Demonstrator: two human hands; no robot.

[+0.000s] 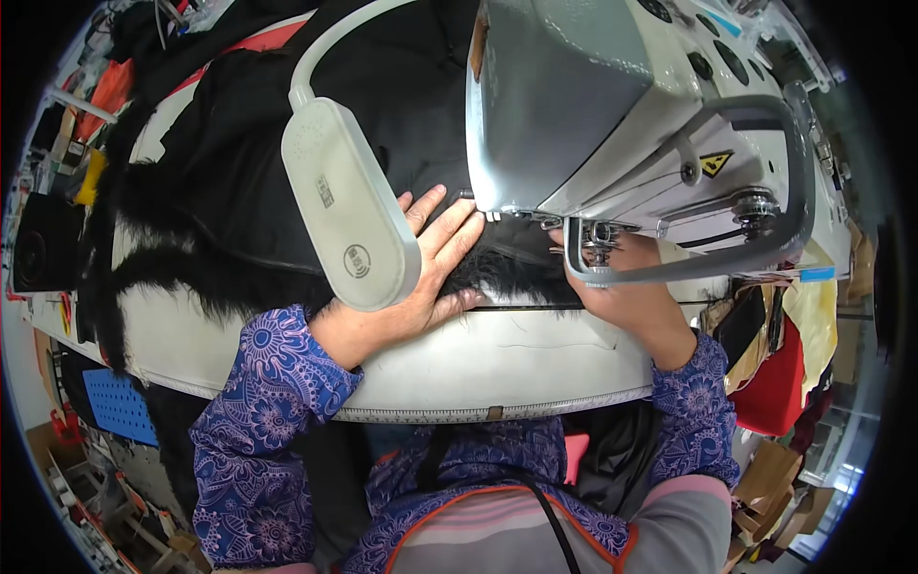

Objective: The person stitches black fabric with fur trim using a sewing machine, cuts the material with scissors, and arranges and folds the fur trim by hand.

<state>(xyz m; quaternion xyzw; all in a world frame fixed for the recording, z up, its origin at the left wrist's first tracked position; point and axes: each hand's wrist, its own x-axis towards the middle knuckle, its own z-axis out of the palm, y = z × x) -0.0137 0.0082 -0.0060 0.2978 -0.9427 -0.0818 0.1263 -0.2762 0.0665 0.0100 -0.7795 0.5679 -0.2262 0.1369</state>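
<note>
My left hand (435, 258) lies flat with fingers spread on black fabric (234, 124), left of the needle area of a grey-and-white industrial sewing machine (564, 96); a white lamp head (349, 201) on a curved neck overlaps part of it. Black fur trim (502, 277) runs beside that hand toward my right hand (626, 287), which is under the machine's arm and bent metal guard, its fingertips hidden at the fabric. The white table edge (507, 359) with a measuring tape crosses below both wrists.
Tools and a black speaker-like box (48, 249) crowd the far left, with a blue perforated panel (120, 407) below. More black fur (153, 263) spreads over the table's left side. At right lie a red piece (775, 383), yellowish material (808, 330) and cardboard (765, 474).
</note>
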